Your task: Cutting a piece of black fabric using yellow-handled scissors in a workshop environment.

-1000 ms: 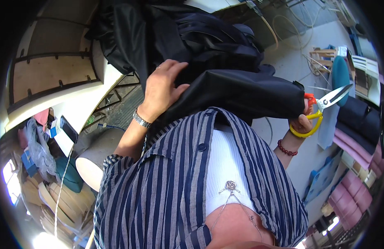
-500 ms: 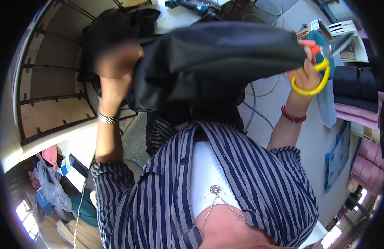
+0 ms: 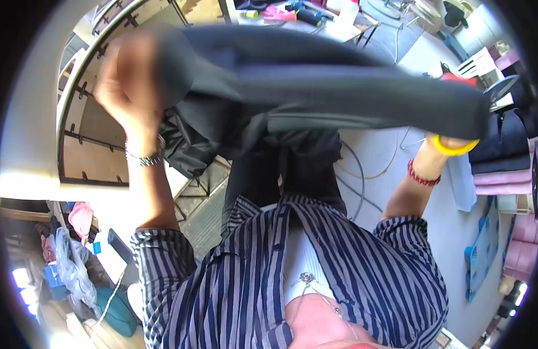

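Observation:
A long piece of black cloth, seemingly a garment (image 3: 350,96), is stretched across in front of me at chest height. My left hand (image 3: 119,96) grips its bunched left end; the fingers are blurred. At the far right end, my right hand (image 3: 450,141) is mostly hidden behind the cloth and holds that end up. Scissors are in the same hand: a yellow handle loop (image 3: 457,149) shows below the cloth, and a metal blade (image 3: 503,87) sticks out to the right. Looser shiny black folds (image 3: 190,145) hang below my left hand.
A light table (image 3: 373,151) with cables lies beyond and to the right. Folded black and pink cloth (image 3: 504,145) is stacked at the right. On the left are a curved metal-framed panel (image 3: 91,157), a phone (image 3: 119,245) and a clear plastic bag (image 3: 71,262).
My hands have moved farther apart, the left leftward and the right rightward, drawing the cloth out longer. The cloth now covers my right fingers and much of the scissors.

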A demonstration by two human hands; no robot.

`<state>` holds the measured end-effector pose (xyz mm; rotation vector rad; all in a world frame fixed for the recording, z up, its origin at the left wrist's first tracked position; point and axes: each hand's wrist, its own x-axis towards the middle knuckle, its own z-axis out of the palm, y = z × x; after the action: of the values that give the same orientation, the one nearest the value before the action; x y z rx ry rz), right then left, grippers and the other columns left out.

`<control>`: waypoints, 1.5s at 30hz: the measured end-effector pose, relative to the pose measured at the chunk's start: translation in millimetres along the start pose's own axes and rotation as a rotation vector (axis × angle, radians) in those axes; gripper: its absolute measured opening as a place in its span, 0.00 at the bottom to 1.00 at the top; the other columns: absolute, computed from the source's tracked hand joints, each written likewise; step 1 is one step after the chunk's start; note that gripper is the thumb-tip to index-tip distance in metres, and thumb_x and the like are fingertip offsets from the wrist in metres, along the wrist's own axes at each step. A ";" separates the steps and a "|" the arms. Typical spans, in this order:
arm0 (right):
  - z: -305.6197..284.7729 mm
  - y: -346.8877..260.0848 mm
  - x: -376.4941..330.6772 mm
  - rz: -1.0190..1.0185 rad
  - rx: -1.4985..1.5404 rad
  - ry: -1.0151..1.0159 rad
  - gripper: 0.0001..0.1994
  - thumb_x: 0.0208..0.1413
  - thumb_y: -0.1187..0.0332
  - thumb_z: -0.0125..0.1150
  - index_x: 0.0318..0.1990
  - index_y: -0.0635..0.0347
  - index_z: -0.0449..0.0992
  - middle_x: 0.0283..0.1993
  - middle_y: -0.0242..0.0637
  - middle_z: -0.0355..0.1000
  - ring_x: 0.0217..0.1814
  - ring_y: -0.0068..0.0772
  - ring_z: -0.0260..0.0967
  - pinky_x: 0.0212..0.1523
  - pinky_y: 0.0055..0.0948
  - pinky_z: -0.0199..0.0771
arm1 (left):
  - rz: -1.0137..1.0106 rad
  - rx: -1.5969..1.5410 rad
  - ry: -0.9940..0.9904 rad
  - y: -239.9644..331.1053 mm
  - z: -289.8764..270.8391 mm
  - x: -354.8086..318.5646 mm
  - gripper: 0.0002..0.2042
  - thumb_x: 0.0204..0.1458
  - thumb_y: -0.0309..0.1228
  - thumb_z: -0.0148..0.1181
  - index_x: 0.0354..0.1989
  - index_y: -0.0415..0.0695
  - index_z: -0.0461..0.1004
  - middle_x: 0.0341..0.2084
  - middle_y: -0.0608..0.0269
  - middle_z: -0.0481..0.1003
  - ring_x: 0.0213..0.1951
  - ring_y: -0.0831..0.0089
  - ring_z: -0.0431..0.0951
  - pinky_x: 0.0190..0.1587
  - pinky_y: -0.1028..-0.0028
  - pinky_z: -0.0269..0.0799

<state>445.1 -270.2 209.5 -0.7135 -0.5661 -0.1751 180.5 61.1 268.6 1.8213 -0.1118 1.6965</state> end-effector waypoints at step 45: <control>8.5 137.5 -54.0 0.685 -0.122 -0.182 0.08 0.44 0.81 0.53 0.31 0.58 0.68 0.17 0.29 0.61 0.12 0.16 0.54 0.13 0.16 0.52 | -0.813 -0.431 -0.081 39.2 -44.1 -44.2 0.09 0.53 0.27 0.53 0.39 0.34 0.70 0.31 0.58 0.75 0.33 0.75 0.74 0.40 0.80 0.69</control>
<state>442.9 -163.6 106.9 -1.0103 -0.4573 0.5004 116.6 36.3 241.4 1.3362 0.1952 0.9341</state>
